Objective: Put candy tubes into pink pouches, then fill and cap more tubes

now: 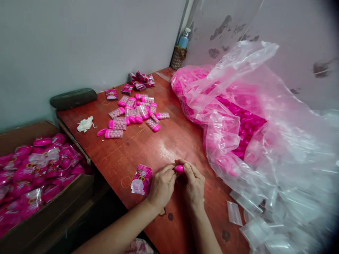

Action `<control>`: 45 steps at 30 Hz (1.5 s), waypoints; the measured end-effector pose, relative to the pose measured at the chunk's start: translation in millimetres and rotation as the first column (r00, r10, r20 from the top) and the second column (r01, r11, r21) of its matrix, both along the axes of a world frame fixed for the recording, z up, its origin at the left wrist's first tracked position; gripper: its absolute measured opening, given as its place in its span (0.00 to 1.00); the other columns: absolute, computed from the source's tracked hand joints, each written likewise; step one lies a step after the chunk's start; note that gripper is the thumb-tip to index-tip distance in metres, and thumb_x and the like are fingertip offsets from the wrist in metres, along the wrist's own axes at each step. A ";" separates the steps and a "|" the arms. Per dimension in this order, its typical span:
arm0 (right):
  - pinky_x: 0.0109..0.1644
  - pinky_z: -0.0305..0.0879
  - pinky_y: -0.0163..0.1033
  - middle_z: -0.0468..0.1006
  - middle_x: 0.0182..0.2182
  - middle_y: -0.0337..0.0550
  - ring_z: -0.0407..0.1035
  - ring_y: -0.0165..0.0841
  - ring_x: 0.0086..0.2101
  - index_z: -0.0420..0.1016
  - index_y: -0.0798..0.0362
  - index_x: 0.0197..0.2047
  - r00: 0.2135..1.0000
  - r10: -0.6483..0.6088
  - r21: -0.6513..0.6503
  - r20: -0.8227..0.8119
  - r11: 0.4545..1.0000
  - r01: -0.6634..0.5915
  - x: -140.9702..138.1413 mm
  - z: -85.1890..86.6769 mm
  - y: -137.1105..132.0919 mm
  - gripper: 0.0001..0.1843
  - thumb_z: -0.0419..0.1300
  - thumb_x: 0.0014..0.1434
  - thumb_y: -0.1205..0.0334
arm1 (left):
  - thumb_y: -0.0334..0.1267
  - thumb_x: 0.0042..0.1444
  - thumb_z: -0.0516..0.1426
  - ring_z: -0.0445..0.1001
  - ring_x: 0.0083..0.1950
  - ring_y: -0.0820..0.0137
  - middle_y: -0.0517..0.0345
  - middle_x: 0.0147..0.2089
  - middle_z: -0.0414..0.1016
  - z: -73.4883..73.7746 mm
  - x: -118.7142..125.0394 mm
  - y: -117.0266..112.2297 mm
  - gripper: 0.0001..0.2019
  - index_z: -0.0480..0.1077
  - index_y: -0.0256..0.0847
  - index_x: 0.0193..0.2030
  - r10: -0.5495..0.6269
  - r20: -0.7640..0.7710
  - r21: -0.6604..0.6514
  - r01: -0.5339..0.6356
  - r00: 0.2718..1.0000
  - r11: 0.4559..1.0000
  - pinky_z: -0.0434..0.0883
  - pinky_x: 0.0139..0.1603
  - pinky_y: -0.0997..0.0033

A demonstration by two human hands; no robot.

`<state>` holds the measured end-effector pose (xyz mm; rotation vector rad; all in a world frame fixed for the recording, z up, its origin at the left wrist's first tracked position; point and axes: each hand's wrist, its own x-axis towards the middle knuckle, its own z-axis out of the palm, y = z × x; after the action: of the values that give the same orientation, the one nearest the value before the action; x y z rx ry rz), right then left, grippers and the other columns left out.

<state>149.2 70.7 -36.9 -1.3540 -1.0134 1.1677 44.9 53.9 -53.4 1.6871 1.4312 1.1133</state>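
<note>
where our fingertips meet over the near part of the red table [180,141], we hold a small glossy pink piece [179,169]. our right hand [194,180] has it in a narrow pinch between thumb and fingers; our left hand [162,185] is drawn in tight as well, its fingertips at the piece's left end. what we see of it is a rounded oval, its long axis lying roughly level and running from one hand across to the other; since our fingers cover the ends, we cannot tell which is the front.

just beside our left hand we have some printed pink sheets [143,176], lying flat. farther out lie our filled tubes [136,113], loosely clustered on their sides, caps pointing various ways. to our right sprawls a big clear plastic bag [225,130] with pink pieces [246,128] inside, and small clear sachets [234,213] lie by its near edge. to our left, an open box [66,201] holds pink packs [29,173].
</note>
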 end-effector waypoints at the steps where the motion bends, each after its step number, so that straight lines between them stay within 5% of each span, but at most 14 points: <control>1: 0.46 0.64 0.42 0.78 0.37 0.44 0.71 0.37 0.39 0.76 0.51 0.38 1.000 -0.024 0.035 0.015 0.999 0.024 -1.0 -3.4 -0.8 0.12 0.57 0.55 0.55 | 0.27 0.57 0.48 0.72 0.43 0.67 0.52 0.44 0.73 -0.7 0.3 0.3 0.11 0.70 0.39 0.30 0.007 -0.009 -0.003 -0.007 1.000 1.000 0.69 0.44 0.68; 6: 0.49 0.63 0.43 0.78 0.37 0.43 0.70 0.36 0.39 0.76 0.50 0.39 0.997 0.033 0.067 0.072 0.997 -0.038 5.8 -11.4 -3.3 0.13 0.55 0.57 0.54 | 0.27 0.57 0.49 0.71 0.44 0.66 0.52 0.44 0.73 -2.1 0.4 1.7 0.10 0.70 0.39 0.30 0.015 0.014 0.021 -0.015 1.000 1.000 0.68 0.46 0.67; 10: 0.49 0.62 0.44 0.77 0.41 0.45 0.69 0.37 0.42 0.75 0.50 0.42 0.987 0.150 0.052 -0.061 0.988 -0.146 18.1 -14.2 -2.2 0.17 0.52 0.58 0.49 | 0.30 0.57 0.51 0.71 0.44 0.67 0.54 0.43 0.74 1.9 -0.3 1.8 0.09 0.71 0.39 0.30 -0.001 0.107 0.042 -0.004 0.994 0.999 0.67 0.46 0.68; 14: 0.38 0.66 0.41 0.76 0.42 0.47 0.70 0.37 0.38 0.74 0.51 0.44 0.935 0.186 0.036 -0.302 0.982 -0.184 21.8 -16.9 0.4 0.22 0.47 0.60 0.46 | 0.32 0.56 0.53 0.72 0.39 0.68 0.54 0.39 0.75 5.7 -1.5 0.4 0.10 0.70 0.38 0.24 -0.014 0.178 0.016 0.011 0.984 1.000 0.67 0.41 0.71; 17: 0.30 0.65 0.38 0.75 0.44 0.49 0.70 0.35 0.32 0.73 0.52 0.44 0.931 0.175 0.046 -0.319 0.985 -0.169 25.5 -10.0 -1.0 0.20 0.50 0.58 0.49 | 0.33 0.54 0.55 0.71 0.38 0.68 0.54 0.37 0.75 6.4 -4.7 0.5 0.11 0.69 0.38 0.21 -0.031 0.277 -0.011 0.036 0.960 0.999 0.66 0.39 0.72; 20: 0.34 0.66 0.39 0.67 0.53 0.46 0.70 0.33 0.33 0.65 0.45 0.55 0.942 0.304 0.121 -0.144 0.950 -0.288 34.8 5.5 -8.1 0.23 0.56 0.55 0.57 | 0.34 0.53 0.56 0.69 0.33 0.70 0.57 0.30 0.72 6.3 -10.3 2.9 0.10 0.68 0.37 0.21 -0.068 0.407 -0.084 0.111 0.911 0.990 0.64 0.34 0.74; 23: 0.47 0.64 0.46 0.54 0.61 0.43 0.65 0.40 0.47 0.53 0.41 0.61 0.872 0.437 0.132 0.223 0.872 -0.471 43.5 18.5 -16.0 0.36 0.59 0.50 0.65 | 0.38 0.51 0.57 0.64 0.26 0.74 0.61 0.23 0.65 5.9 -15.4 6.6 0.12 0.66 0.36 0.19 -0.088 0.509 -0.177 0.204 0.856 0.963 0.61 0.28 0.76; 27: 0.60 0.45 0.56 0.44 0.64 0.40 0.42 0.44 0.61 0.45 0.42 0.64 0.688 0.341 0.212 0.641 0.782 -0.586 46.1 17.5 -17.8 0.42 0.60 0.49 0.66 | 0.39 0.50 0.58 0.63 0.26 0.75 0.61 0.22 0.65 6.2 -17.3 10.1 0.13 0.66 0.35 0.19 -0.144 0.583 -0.222 0.327 0.800 0.919 0.60 0.29 0.76; 31: 0.61 0.45 0.53 0.48 0.63 0.40 0.45 0.41 0.61 0.43 0.40 0.64 0.629 0.302 0.248 0.717 0.733 -0.634 47.6 9.3 -15.0 0.44 0.62 0.50 0.65 | 0.40 0.49 0.59 0.63 0.25 0.76 0.60 0.22 0.66 7.1 -15.1 10.5 0.13 0.67 0.34 0.19 -0.201 0.634 -0.254 0.447 0.747 0.858 0.59 0.27 0.76; 34: 0.61 0.46 0.53 0.56 0.60 0.43 0.50 0.43 0.59 0.49 0.41 0.63 0.726 0.351 0.237 0.592 0.785 -0.573 47.5 8.0 -18.0 0.45 0.66 0.46 0.62 | 0.40 0.46 0.61 0.61 0.22 0.78 0.61 0.20 0.65 6.3 -12.8 8.9 0.13 0.67 0.34 0.19 -0.113 0.788 -0.303 0.541 0.606 0.785 0.58 0.25 0.77; 38: 0.57 0.53 0.53 0.58 0.59 0.49 0.54 0.48 0.57 0.52 0.44 0.61 0.911 0.398 0.195 0.109 0.890 -0.412 32.0 8.5 -25.8 0.54 0.70 0.31 0.44 | 0.39 0.40 0.65 0.64 0.23 0.77 0.59 0.20 0.67 4.6 -10.0 7.4 0.13 0.68 0.32 0.20 0.117 0.912 -0.366 0.649 0.394 0.667 0.61 0.27 0.76; 41: 0.53 0.58 0.52 0.63 0.55 0.50 0.59 0.47 0.54 0.60 0.45 0.56 0.947 0.272 0.161 -0.169 0.956 -0.246 13.2 9.0 -26.5 0.44 0.61 0.38 0.35 | 0.38 0.38 0.66 0.66 0.25 0.76 0.58 0.22 0.69 6.4 -8.3 8.4 0.12 0.69 0.32 0.21 0.174 0.931 -0.354 0.678 0.320 0.645 0.63 0.30 0.75; 45: 0.49 0.62 0.49 0.71 0.45 0.48 0.66 0.44 0.47 0.69 0.47 0.47 0.951 0.170 0.098 -0.258 0.984 -0.149 3.1 15.2 -16.4 0.28 0.58 0.47 0.39 | 0.38 0.37 0.67 0.63 0.22 0.79 0.61 0.20 0.67 10.5 -7.1 9.3 0.12 0.70 0.32 0.21 0.187 0.946 -0.322 0.687 0.266 0.651 0.60 0.27 0.78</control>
<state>152.3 54.3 -21.7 -1.0353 -0.9751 1.3754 37.8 63.2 -42.8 0.3759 0.5014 0.8507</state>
